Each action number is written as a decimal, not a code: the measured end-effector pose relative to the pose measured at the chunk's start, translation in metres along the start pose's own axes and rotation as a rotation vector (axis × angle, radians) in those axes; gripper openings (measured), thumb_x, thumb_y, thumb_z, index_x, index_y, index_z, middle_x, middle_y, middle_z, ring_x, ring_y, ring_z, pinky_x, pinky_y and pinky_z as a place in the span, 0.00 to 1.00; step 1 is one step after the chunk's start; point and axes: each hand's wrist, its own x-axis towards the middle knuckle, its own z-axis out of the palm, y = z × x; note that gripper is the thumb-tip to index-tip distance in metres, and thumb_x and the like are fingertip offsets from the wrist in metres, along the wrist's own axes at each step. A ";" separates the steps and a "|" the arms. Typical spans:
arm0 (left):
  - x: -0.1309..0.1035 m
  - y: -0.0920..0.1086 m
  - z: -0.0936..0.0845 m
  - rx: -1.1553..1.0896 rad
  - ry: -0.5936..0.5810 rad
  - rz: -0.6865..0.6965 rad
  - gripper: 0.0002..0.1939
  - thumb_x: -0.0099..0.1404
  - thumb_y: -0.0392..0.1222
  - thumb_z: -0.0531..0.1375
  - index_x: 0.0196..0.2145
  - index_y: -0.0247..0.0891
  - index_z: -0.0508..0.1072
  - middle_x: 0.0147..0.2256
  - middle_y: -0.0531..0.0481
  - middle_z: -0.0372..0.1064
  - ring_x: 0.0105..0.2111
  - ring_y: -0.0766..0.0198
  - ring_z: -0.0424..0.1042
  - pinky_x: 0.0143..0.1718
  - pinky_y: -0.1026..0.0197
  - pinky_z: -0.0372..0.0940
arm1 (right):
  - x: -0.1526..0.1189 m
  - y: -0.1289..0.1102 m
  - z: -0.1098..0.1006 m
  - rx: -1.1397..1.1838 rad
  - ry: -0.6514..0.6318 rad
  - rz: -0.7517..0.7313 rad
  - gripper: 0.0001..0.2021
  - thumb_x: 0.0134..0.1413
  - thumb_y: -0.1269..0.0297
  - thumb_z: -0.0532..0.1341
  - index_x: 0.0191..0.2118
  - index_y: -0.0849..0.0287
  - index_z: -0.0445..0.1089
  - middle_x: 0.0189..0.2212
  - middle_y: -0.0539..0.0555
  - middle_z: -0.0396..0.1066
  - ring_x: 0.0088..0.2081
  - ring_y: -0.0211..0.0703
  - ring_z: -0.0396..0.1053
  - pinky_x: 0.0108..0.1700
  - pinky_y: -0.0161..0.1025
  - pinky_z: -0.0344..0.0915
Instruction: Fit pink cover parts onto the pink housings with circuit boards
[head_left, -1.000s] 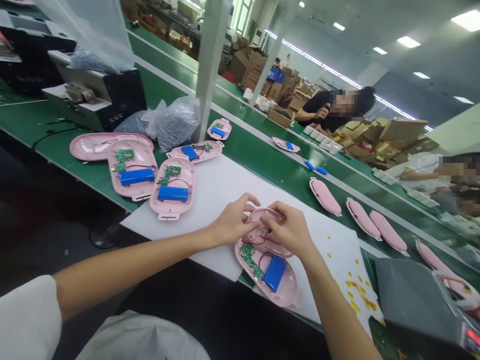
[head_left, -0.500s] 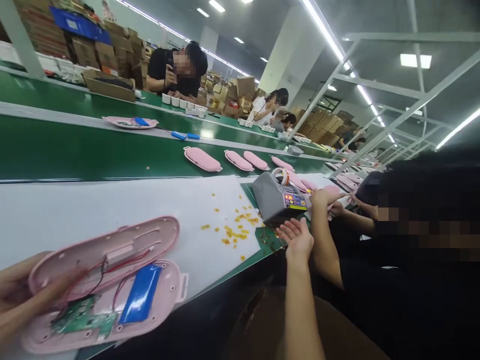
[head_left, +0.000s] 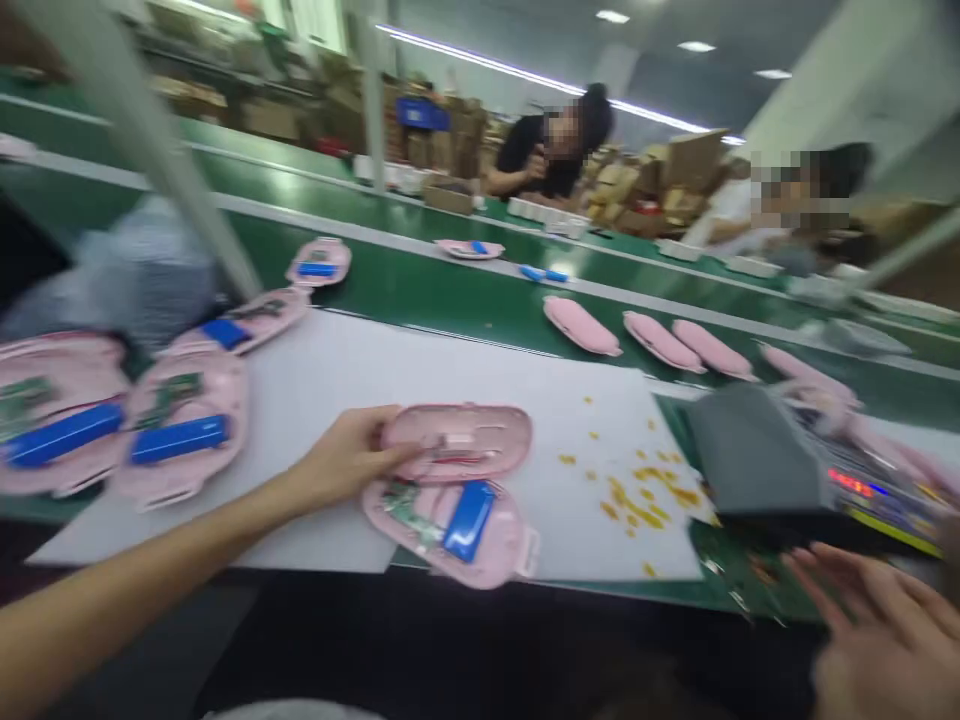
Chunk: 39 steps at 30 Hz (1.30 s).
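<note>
Left hand (head_left: pixel 349 455) pinches a pink casing half (head_left: pixel 491 428); right hand (head_left: pixel 877 630) (empty, fingers parted) hangs by the bench edge (head_left: pixel 709 593) at four o'clock.

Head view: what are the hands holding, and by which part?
Left hand holds the upper pink shell half by its left end. Right hand is blurred; nothing visibly held.

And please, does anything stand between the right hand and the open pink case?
Nothing tall visible does. Small yellow pieces lie on the white sheet between the right hand and the pink case; the grey machine stands farther back.
</note>
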 end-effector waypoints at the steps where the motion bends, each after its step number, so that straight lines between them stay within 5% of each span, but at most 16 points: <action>1: -0.002 -0.004 -0.002 -0.033 -0.008 -0.023 0.22 0.55 0.56 0.68 0.38 0.35 0.78 0.36 0.45 0.78 0.37 0.53 0.75 0.35 0.59 0.71 | -0.018 -0.010 0.017 -0.030 -0.027 -0.059 0.09 0.41 0.52 0.69 0.24 0.46 0.71 0.33 0.56 0.75 0.36 0.54 0.74 0.51 0.63 0.69; 2: -0.002 -0.007 -0.004 -0.070 -0.018 -0.030 0.21 0.56 0.55 0.67 0.39 0.34 0.77 0.37 0.45 0.78 0.37 0.54 0.75 0.36 0.59 0.71 | -0.039 -0.021 0.038 -0.095 -0.160 -0.154 0.08 0.43 0.53 0.69 0.29 0.46 0.73 0.36 0.57 0.75 0.39 0.55 0.75 0.52 0.63 0.69; 5: -0.004 -0.010 -0.003 -0.144 -0.026 0.005 0.19 0.58 0.52 0.66 0.40 0.33 0.77 0.35 0.46 0.76 0.35 0.57 0.75 0.34 0.60 0.70 | -0.099 -0.051 0.116 -0.248 -0.824 -0.599 0.12 0.51 0.58 0.67 0.42 0.52 0.74 0.42 0.55 0.76 0.45 0.53 0.75 0.50 0.54 0.71; 7: -0.005 -0.010 -0.002 -0.169 -0.051 0.033 0.17 0.60 0.51 0.65 0.38 0.33 0.76 0.33 0.47 0.75 0.34 0.58 0.74 0.33 0.61 0.68 | -0.123 -0.056 0.169 -0.341 -1.108 -0.799 0.15 0.49 0.61 0.66 0.45 0.54 0.71 0.43 0.54 0.76 0.45 0.51 0.74 0.48 0.50 0.70; 11: -0.009 -0.013 -0.003 -0.157 -0.037 0.074 0.13 0.62 0.48 0.62 0.35 0.33 0.74 0.30 0.48 0.73 0.31 0.60 0.73 0.29 0.63 0.65 | -0.133 -0.043 0.226 -0.560 -1.394 -0.754 0.19 0.44 0.67 0.66 0.45 0.53 0.67 0.31 0.48 0.74 0.33 0.45 0.72 0.37 0.41 0.66; 14: -0.010 -0.016 -0.005 -0.171 0.009 0.104 0.10 0.62 0.44 0.61 0.38 0.34 0.73 0.30 0.49 0.73 0.30 0.62 0.72 0.27 0.65 0.63 | -0.131 -0.036 0.228 -0.500 -1.385 -0.669 0.14 0.45 0.65 0.64 0.41 0.53 0.66 0.30 0.47 0.72 0.30 0.42 0.70 0.36 0.40 0.65; 18: -0.010 -0.020 -0.004 -0.179 0.086 0.127 0.06 0.62 0.39 0.59 0.35 0.34 0.73 0.28 0.52 0.70 0.28 0.65 0.69 0.26 0.66 0.61 | -0.128 -0.042 0.220 -0.346 -1.433 -0.633 0.11 0.52 0.61 0.64 0.41 0.54 0.67 0.39 0.52 0.74 0.42 0.46 0.72 0.45 0.42 0.67; 21: -0.008 -0.025 -0.003 -0.233 0.088 0.096 0.07 0.61 0.38 0.59 0.36 0.34 0.73 0.28 0.51 0.70 0.27 0.64 0.69 0.25 0.66 0.61 | -0.124 -0.052 0.217 -0.297 -1.420 -0.755 0.06 0.62 0.58 0.59 0.38 0.54 0.69 0.44 0.54 0.72 0.47 0.47 0.70 0.50 0.44 0.65; 26: -0.004 -0.030 -0.002 -0.289 0.043 0.065 0.07 0.61 0.41 0.59 0.35 0.35 0.72 0.24 0.53 0.68 0.23 0.66 0.68 0.21 0.66 0.59 | -0.124 -0.057 0.217 -0.601 -1.521 -1.041 0.11 0.67 0.61 0.53 0.36 0.53 0.70 0.52 0.54 0.68 0.50 0.48 0.68 0.48 0.44 0.65; 39: -0.003 -0.031 -0.005 -0.213 0.046 0.118 0.03 0.58 0.34 0.56 0.31 0.35 0.69 0.23 0.54 0.66 0.23 0.66 0.67 0.22 0.66 0.59 | -0.137 -0.038 0.227 -0.693 -1.295 -1.418 0.08 0.62 0.64 0.59 0.32 0.56 0.72 0.39 0.54 0.73 0.40 0.45 0.69 0.33 0.39 0.63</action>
